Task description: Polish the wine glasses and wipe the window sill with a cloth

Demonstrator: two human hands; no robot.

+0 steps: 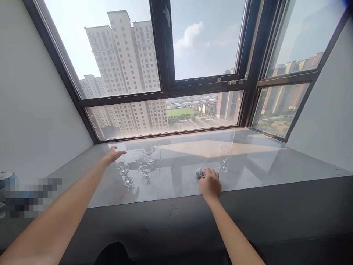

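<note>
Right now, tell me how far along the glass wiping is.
Possibly done: one glass stands apart beside the cloth. In hand: right hand rests on that cloth; left hand reaches, open, toward the three grouped glasses. Those three look left.

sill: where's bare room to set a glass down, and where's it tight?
Bare sill right of the lone glass, out to the side window. Also a bare strip between the three-glass cluster and the right hand on its cloth. Tight at the cluster, where the left hand hovers.
</note>
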